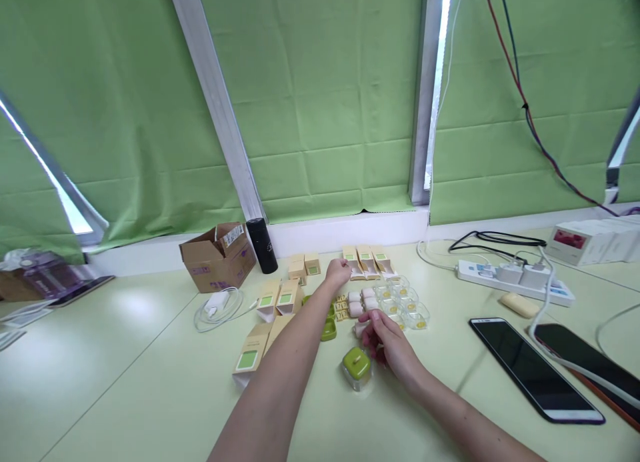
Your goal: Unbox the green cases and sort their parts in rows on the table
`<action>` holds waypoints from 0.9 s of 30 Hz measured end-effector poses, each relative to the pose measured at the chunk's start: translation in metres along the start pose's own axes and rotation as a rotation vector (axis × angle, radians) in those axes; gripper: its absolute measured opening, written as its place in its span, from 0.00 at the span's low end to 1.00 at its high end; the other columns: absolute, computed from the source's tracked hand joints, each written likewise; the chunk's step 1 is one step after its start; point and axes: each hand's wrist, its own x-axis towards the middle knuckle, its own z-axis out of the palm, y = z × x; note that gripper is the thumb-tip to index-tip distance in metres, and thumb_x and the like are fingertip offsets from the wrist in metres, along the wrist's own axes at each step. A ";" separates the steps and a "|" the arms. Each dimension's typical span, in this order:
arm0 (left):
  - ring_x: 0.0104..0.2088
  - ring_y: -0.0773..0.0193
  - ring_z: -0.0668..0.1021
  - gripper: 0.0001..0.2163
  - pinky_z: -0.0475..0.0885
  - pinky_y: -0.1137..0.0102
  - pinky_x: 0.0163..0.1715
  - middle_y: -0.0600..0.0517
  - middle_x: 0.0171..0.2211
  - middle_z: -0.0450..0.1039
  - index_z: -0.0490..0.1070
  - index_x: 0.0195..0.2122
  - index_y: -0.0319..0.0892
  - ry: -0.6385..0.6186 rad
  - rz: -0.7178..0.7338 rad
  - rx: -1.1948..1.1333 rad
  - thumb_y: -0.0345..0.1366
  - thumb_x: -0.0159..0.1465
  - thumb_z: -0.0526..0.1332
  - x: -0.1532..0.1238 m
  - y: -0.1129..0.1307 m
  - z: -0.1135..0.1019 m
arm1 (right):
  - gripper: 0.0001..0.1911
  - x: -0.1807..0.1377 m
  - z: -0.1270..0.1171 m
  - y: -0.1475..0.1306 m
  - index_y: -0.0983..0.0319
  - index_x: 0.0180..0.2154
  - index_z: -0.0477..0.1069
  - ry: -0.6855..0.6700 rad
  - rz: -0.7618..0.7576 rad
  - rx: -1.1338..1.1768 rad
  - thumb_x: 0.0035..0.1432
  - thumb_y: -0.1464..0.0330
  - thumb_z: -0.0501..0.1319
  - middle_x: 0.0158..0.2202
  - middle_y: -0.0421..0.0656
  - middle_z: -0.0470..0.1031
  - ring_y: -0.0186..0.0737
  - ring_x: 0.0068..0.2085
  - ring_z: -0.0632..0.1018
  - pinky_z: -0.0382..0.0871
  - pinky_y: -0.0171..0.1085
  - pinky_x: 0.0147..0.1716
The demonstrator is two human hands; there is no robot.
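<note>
My left hand [339, 274] is stretched far forward, its fingers closed at the left edge of a small tan cardboard box [351, 257], the leftmost of three in a row. My right hand [393, 345] is half curled with fingers apart, and I see nothing held in it. A white cylindrical piece [359, 329] lies by its fingertips. Just left of this hand stands a clear jar with a green lid [357, 365]. Between the hands are white cylinders [355, 309], small yellow pieces [341, 308], clear cups [417, 317] and green lids [329, 329]; my left forearm hides some lids.
More tan boxes [251, 352] stand left of my forearm. Behind them are a cardboard carton [219, 259], a black bottle [262, 246] and a white charger with cable [217, 303]. To the right lie a power strip [517, 282] and a phone [535, 369].
</note>
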 end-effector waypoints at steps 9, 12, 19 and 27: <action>0.51 0.57 0.79 0.13 0.74 0.61 0.55 0.41 0.52 0.77 0.75 0.53 0.38 0.049 0.178 -0.010 0.29 0.68 0.64 -0.053 0.024 -0.031 | 0.27 0.002 -0.003 -0.001 0.58 0.33 0.71 -0.006 -0.005 0.048 0.51 0.41 0.66 0.23 0.36 0.70 0.33 0.21 0.67 0.52 0.32 0.17; 0.49 0.59 0.79 0.16 0.73 0.64 0.53 0.46 0.49 0.80 0.76 0.51 0.42 0.036 0.303 0.001 0.23 0.64 0.61 -0.104 0.023 -0.049 | 0.20 0.001 -0.005 -0.006 0.59 0.32 0.73 -0.054 0.029 0.015 0.48 0.50 0.69 0.24 0.36 0.71 0.33 0.21 0.69 0.55 0.32 0.17; 0.42 0.50 0.77 0.16 0.69 0.60 0.42 0.46 0.42 0.77 0.74 0.51 0.50 0.017 0.587 0.346 0.40 0.61 0.68 -0.233 0.006 -0.074 | 0.13 -0.009 -0.010 -0.031 0.59 0.32 0.73 -0.046 0.023 0.028 0.48 0.58 0.67 0.19 0.33 0.66 0.30 0.18 0.63 0.50 0.30 0.17; 0.48 0.46 0.73 0.15 0.64 0.56 0.49 0.45 0.45 0.76 0.73 0.50 0.45 -0.133 0.430 0.510 0.39 0.63 0.67 -0.264 -0.003 -0.055 | 0.18 -0.014 -0.016 -0.041 0.61 0.35 0.75 -0.083 -0.006 0.320 0.46 0.57 0.75 0.26 0.39 0.73 0.31 0.24 0.69 0.57 0.31 0.19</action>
